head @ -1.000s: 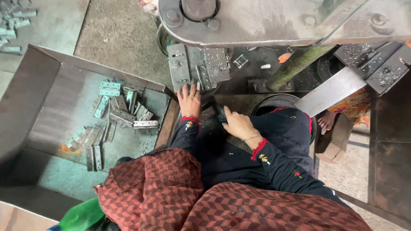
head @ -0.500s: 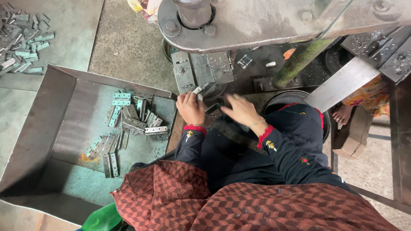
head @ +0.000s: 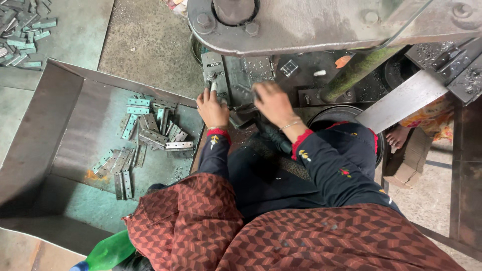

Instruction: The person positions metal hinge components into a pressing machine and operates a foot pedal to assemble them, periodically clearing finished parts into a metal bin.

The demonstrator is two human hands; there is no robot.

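Bottle: green plastic bottle (head: 108, 252) lies nearest, beside the patterned shawl (head: 211, 226).
Tray: metal tray (head: 55, 150) on the left holds scattered hinge plates (head: 150, 135).
Left hand: left hand (head: 212, 108) rests at the press bed (head: 241, 80), fingertips pinched on a small metal piece (head: 214, 86).
Right hand: right hand (head: 273, 103) blurred over the bed; fingers curled, grip cannot be told.
Press: heavy machine head (head: 321, 25) overhangs the bed.
Far pile: more plates (head: 22, 30) on the floor.

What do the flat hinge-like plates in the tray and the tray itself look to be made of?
The plates: seemingly sheet metal, dull grey-green with pale glinting edges, small holes visible. The tray: probably steel sheet, folded walls, worn matte surface with a rusty patch. The left hand rests beside it.
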